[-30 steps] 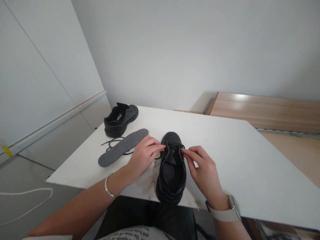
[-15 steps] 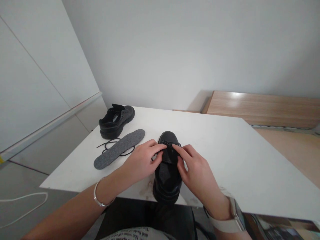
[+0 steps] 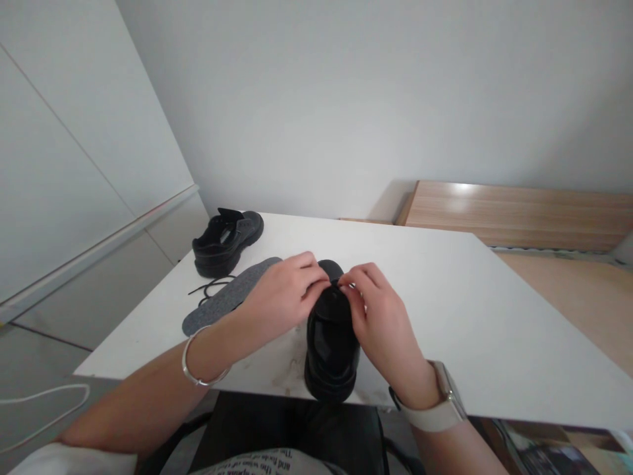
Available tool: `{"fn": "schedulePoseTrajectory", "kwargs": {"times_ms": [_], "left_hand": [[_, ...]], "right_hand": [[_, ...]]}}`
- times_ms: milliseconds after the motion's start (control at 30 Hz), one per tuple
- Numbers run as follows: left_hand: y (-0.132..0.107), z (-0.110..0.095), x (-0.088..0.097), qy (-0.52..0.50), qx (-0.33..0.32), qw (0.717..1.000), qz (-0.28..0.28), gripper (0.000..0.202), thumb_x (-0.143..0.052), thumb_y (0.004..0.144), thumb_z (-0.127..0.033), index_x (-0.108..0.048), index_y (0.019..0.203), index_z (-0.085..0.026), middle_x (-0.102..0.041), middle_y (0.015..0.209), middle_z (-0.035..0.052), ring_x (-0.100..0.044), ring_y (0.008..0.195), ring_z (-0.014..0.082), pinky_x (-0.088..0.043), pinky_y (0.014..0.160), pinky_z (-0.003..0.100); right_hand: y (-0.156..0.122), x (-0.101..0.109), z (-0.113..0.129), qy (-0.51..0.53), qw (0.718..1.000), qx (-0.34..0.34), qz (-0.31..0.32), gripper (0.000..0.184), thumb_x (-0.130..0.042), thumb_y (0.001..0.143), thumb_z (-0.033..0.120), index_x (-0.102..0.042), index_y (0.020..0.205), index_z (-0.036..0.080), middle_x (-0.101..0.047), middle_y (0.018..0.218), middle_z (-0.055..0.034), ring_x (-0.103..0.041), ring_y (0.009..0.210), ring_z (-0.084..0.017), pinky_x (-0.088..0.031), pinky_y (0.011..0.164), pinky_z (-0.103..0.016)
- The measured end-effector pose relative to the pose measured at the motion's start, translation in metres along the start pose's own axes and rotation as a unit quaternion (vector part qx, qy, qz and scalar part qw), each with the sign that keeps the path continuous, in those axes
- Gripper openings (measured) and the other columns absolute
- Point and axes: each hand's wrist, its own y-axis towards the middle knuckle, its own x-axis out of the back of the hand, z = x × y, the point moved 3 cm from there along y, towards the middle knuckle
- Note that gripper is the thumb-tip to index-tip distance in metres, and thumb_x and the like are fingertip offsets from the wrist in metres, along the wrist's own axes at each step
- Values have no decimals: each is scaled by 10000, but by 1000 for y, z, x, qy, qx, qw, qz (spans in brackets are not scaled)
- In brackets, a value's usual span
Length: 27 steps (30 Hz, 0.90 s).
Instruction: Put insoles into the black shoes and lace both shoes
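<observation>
A black shoe stands near the table's front edge, toe pointing away from me. Over its lacing, my left hand pinches the shoelace between thumb and fingers from the left side. From the right, my right hand pinches it too, its fingertips close to the left ones. The lace itself is mostly hidden behind my fingers. Left of the shoe lies a grey insole, partly covered by my left hand and forearm. A loose black lace shows from beneath it.
At the table's far left corner stands a second black shoe with its tongue raised. The white table stretches to the right. Beyond it is a wood-grain panel against the wall. A white cable hangs at lower left.
Both hands have moved slightly forward and up over the lacing, and their fingers have closed into tighter pinches. My left hand now covers more of the insole. The shoe has barely moved.
</observation>
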Motion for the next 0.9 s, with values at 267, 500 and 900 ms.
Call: {"fn": "schedulePoseTrajectory", "kwargs": {"times_ms": [267, 500, 900], "left_hand": [[19, -13, 42, -190, 24, 953, -233, 116, -689, 908, -230, -730, 807, -190, -698, 706, -9, -635, 609, 114, -487, 559, 227], [23, -9, 7, -428, 73, 890, -136, 209, -667, 928, -368, -639, 884, -166, -692, 728, 4, -685, 659, 135, -577, 673, 244], [16, 0, -3, -469, 73, 877, -80, 232, -697, 909, -369, -634, 964, -153, -644, 747, 8, -611, 668, 118, -519, 635, 233]], "right_hand": [[29, 31, 16, 217, 951, 12, -220, 89, -543, 971, 158, -609, 945, 211, -613, 830, 7, -615, 734, -132, -508, 716, -310], [34, 21, 23, 224, 953, 74, -192, 110, -630, 911, 115, -680, 906, 212, -624, 990, -38, -601, 992, -164, -509, 886, -342], [27, -1, -2, 425, 900, -82, -50, 177, -677, 881, 257, -671, 1051, 208, -692, 881, -19, -649, 780, -137, -552, 743, -294]]}}
